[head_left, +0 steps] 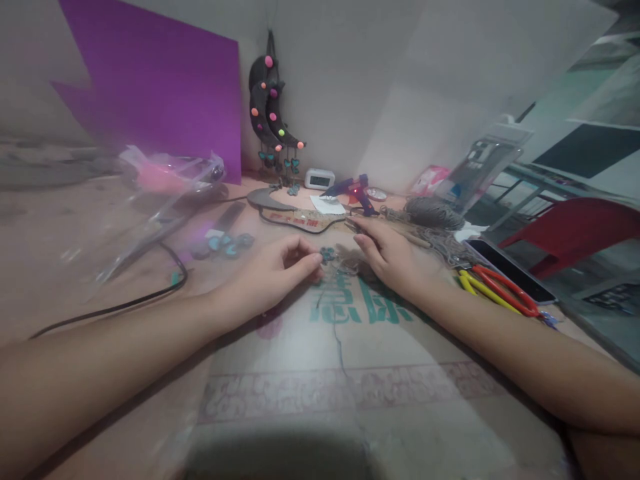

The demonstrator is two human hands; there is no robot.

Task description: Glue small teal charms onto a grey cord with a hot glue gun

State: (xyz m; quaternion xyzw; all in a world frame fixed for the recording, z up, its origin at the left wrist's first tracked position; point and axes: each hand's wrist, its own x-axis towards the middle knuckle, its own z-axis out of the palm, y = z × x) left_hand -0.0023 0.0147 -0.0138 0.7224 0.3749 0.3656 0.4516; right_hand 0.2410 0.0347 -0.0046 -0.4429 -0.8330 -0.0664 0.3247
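My left hand (293, 270) rests low over the table, its thumb bent in against curled fingers. Just off the thumb tip is a small dark teal flower-shaped charm (327, 254); I cannot tell whether the fingers grip it or what else lies between them. Thin grey cord (339, 347) trails from near the charm toward me over the printed mat. My right hand (385, 257) has its fingers stretched forward and thumb apart. Those fingertips reach close to a small dark item by the crescent's edge, too blurred to name. More grey cord (353, 267) lies between the hands.
Grey crescent (267, 199), glue gun (357, 193), white clock (320, 179) and grey yarn (434, 213) stand behind. Left are teal charms (230, 247), plastic bags (170, 177) and a black cable (125, 305). Right are pliers (505, 291) and a phone (510, 272). A moon ornament (267, 103) hangs on the wall.
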